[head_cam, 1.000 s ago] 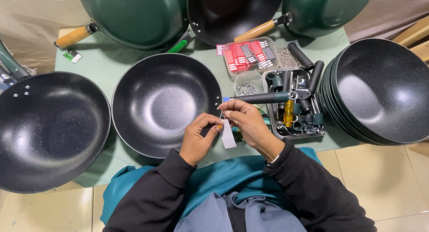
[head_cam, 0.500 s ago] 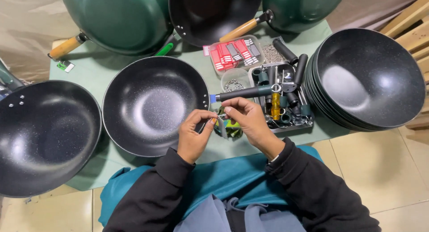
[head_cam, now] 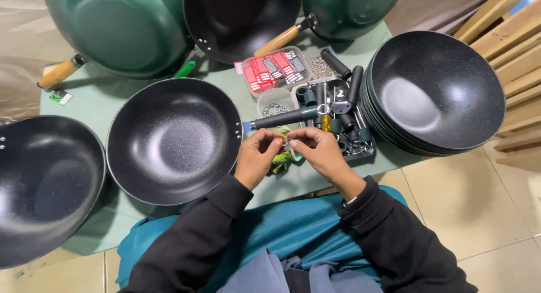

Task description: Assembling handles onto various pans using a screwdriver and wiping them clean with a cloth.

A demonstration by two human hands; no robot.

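Left hand (head_cam: 256, 160) and right hand (head_cam: 320, 152) fingertip to fingertip, pinching one small part (head_cam: 286, 144) (too small to identify). Just beside a black wok (head_cam: 174, 141) with handle (head_cam: 284, 118), above the tabletop (head_cam: 101, 101).

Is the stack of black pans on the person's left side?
No, the stack of black pans sits to the right, beyond the right hand and the parts tray.

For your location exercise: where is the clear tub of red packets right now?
In the head view, the clear tub of red packets sits upper-centre on the green table, between the middle black pan and the parts tray.
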